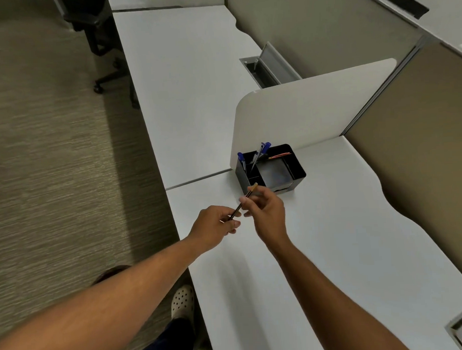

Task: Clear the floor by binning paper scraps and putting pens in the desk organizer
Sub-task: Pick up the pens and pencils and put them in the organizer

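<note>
a pencil (243, 202) is pinched at its ends by the left hand (216, 226) and right hand (265, 210), seemingly for transfer toward the organizer (295, 164).

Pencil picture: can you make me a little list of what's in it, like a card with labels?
pencil: dark, striped, held over the desk
left hand: pinches its lower end
right hand: grips its upper part
desk organizer: black, on the white desk, just beyond the hands
inside organizer: blue-capped pens standing
floor: carpet
</note>
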`<action>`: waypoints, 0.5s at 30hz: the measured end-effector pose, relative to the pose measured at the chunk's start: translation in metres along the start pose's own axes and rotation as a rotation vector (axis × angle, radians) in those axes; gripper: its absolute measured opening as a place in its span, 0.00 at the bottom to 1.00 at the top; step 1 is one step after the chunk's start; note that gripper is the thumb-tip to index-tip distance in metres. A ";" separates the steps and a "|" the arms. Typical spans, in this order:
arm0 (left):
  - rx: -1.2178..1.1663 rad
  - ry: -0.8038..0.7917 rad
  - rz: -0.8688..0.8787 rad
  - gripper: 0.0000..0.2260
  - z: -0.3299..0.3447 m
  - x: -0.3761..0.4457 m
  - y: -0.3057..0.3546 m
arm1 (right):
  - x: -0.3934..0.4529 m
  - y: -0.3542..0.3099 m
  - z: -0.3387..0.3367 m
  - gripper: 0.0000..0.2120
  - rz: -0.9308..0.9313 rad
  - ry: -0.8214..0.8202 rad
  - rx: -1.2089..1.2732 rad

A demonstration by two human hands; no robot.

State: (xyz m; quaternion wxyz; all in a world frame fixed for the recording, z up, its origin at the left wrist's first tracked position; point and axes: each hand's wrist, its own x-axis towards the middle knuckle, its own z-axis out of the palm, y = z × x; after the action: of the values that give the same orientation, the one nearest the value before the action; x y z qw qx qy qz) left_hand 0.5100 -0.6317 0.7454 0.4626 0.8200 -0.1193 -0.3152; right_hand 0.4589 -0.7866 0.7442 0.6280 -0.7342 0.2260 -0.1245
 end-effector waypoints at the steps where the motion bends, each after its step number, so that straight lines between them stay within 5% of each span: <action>1: 0.034 0.006 0.005 0.17 0.001 0.001 0.000 | 0.003 -0.004 -0.003 0.12 0.009 0.026 0.033; 9: 0.016 0.066 -0.012 0.30 -0.009 0.000 -0.011 | 0.082 -0.057 -0.038 0.10 -0.185 0.367 -0.063; 15: -0.018 0.100 -0.001 0.27 -0.012 -0.003 -0.015 | 0.119 -0.050 -0.029 0.10 -0.245 0.277 -0.268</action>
State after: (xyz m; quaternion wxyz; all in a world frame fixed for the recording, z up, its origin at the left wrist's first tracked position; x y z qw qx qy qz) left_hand 0.5142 -0.6140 0.7390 0.4753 0.8305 -0.0928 -0.2750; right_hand 0.5576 -0.8642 0.7865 0.4680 -0.8089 0.2338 -0.2682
